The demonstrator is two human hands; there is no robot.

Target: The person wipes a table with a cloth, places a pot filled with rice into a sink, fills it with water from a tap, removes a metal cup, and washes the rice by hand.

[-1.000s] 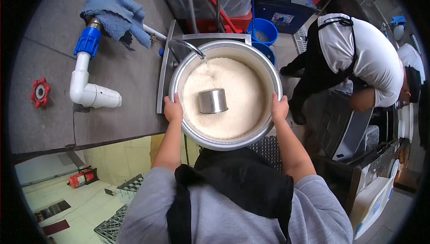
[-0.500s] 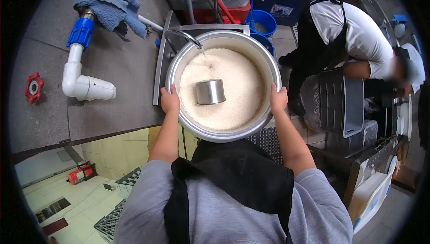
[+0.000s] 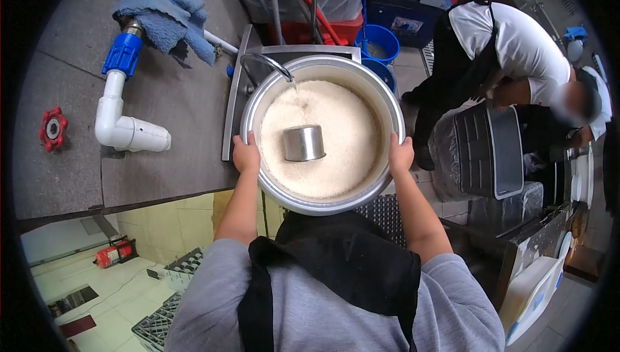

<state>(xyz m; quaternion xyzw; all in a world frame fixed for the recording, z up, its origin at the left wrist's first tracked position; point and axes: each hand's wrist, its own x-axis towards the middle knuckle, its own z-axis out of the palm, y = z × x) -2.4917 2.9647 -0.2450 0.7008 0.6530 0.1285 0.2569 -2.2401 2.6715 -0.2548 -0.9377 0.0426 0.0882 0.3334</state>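
Note:
A large round metal pot (image 3: 381,181) full of pale grains, which look like rice, is held between my two hands. My left hand (image 3: 246,153) grips its left rim and my right hand (image 3: 401,154) its right rim, fingers closed on the metal. A small metal cup (image 3: 304,143) lies tilted on the grains, left of the middle. From a curved faucet (image 3: 268,62) over the far left rim, a thin stream of water falls into the pot. The pot is over a metal sink (image 3: 231,119), whose inside is mostly hidden.
White pipe with a blue fitting (image 3: 121,55), a blue cloth (image 3: 161,13) and a red valve handle (image 3: 53,129) are at left. Blue buckets (image 3: 381,43) and mop handles stand beyond the pot. At right, a person (image 3: 516,48) bends by a grey bin (image 3: 507,152).
The person at right has bent over the grey bin, which has turned upright. My hands keep their hold on the pot, and water still runs. The view has shifted slightly.

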